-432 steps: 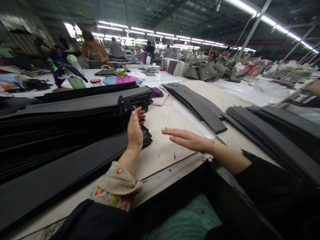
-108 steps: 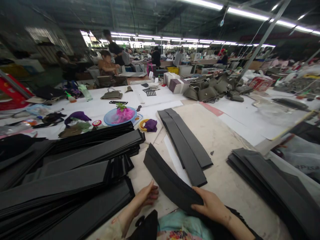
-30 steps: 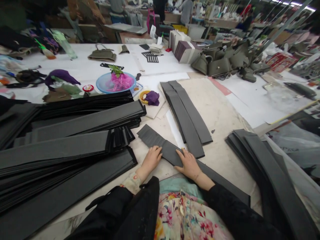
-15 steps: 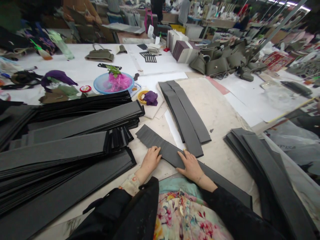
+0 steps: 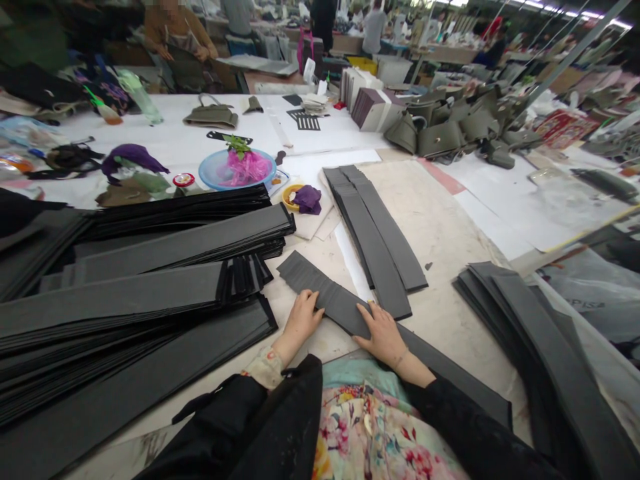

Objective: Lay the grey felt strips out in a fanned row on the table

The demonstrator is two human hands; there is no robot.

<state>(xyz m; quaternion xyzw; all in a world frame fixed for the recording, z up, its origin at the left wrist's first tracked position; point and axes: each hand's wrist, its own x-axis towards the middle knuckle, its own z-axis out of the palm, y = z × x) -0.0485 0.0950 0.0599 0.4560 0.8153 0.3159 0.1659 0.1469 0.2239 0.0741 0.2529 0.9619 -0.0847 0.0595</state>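
A fanned stack of dark grey strips (image 5: 345, 308) lies slantwise on the table in front of me. My left hand (image 5: 302, 323) rests at the near edge of this stack, its fingertips on the top strip and thumb slightly apart. Further right, my right hand (image 5: 384, 335) lies on the same strips with fingers stretched out and thumb spread. Neither hand is wrapped round anything. Just beyond my right fingertips, two overlapping rows of grey strips (image 5: 383, 230) run away from me, the nearer end beside the stack under my hands.
Large piles of grey and black strips (image 5: 115, 287) fill the left side. Another bundle (image 5: 530, 333) lies at right. Beyond are a blue plate (image 5: 209, 175) with pink plastic, a yellow bowl (image 5: 287, 200) with purple cloth, and olive bags (image 5: 445, 137). A person (image 5: 175, 40) works at the back left.
The whole view has shifted slightly, so things appear a little further right and lower. Both hands stay in the same places on the grey strips.
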